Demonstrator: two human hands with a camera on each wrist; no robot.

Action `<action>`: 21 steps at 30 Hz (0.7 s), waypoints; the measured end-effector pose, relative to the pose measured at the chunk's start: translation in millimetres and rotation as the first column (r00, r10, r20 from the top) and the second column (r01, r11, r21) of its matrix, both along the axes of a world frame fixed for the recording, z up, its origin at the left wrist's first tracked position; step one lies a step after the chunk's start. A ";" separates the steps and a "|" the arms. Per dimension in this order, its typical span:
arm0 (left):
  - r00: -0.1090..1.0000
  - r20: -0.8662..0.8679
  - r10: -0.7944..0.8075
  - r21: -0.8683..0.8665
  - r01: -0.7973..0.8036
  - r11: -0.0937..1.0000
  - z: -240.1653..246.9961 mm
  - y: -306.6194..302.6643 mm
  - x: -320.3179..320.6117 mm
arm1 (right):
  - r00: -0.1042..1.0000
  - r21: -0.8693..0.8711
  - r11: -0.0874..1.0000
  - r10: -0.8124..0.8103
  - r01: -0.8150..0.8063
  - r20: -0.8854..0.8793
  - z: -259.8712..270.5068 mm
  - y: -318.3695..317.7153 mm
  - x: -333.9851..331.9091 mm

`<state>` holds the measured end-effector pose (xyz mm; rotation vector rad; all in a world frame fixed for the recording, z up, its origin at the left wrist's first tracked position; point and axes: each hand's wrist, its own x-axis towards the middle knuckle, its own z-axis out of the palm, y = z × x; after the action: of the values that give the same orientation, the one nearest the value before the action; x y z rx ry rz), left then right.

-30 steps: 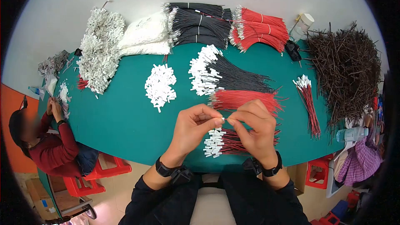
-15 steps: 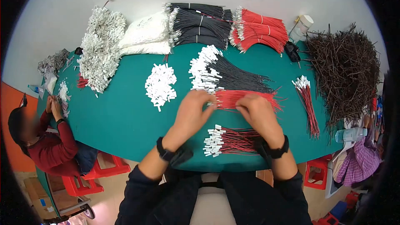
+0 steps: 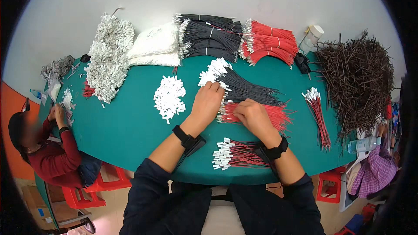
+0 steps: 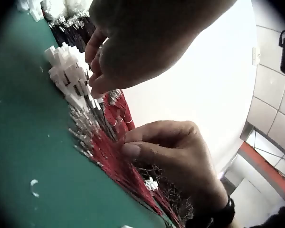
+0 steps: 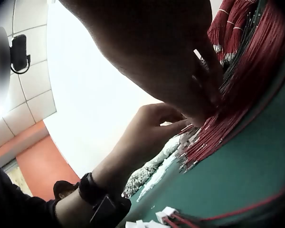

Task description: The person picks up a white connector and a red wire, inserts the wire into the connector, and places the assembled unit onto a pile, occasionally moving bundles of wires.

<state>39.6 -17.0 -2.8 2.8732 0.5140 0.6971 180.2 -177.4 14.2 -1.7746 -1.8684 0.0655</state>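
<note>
My left hand (image 3: 208,104) reaches over the white connectors (image 3: 211,77) on the ends of the black wires (image 3: 248,85). In the left wrist view its curled fingers overlap those connectors; I cannot tell if they grip one. My right hand (image 3: 254,115) is over the bundle of loose red wires (image 3: 276,117), thumb and forefinger pinching at a red wire. The bare metal ends of the red wires (image 4: 85,135) fan out beside it. Nearer my body lies a bundle of red and black wires (image 3: 246,154) with white connectors, partly under my right wrist.
A pile of loose white connectors (image 3: 170,98) lies to the left. Tied black bundles (image 3: 211,37), tied red bundles (image 3: 272,41) and white bags (image 3: 154,45) line the back. At right are a small wire bundle (image 3: 318,119) and a dark brown heap (image 3: 355,82). Another person (image 3: 54,159) works at left.
My hands, which met over a small white piece, have separated and moved forward. The left has gone to the black wires' connectors, the right to the red wires.
</note>
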 end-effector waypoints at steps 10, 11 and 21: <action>0.938 0.288 0.192 -0.927 0.223 0.303 59.8 -24.8 -56.1 | 0.754 -0.004 0.990 -0.108 0.138 -0.648 70.0 -28.4 -35.1; 0.927 0.321 0.194 -0.935 0.278 0.221 63.2 -29.0 -60.3 | 0.829 0.081 0.984 -0.088 0.158 -0.552 81.9 -32.1 -41.4; 0.921 0.353 0.164 -0.934 0.334 0.129 88.5 -61.1 -77.5 | 0.982 0.342 0.927 -0.102 0.152 -0.159 106.2 -40.0 -54.6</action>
<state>-38.0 -78.2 85.8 1.3554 0.4575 0.5144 125.6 -217.4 120.4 -1.5921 -1.5487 -0.1809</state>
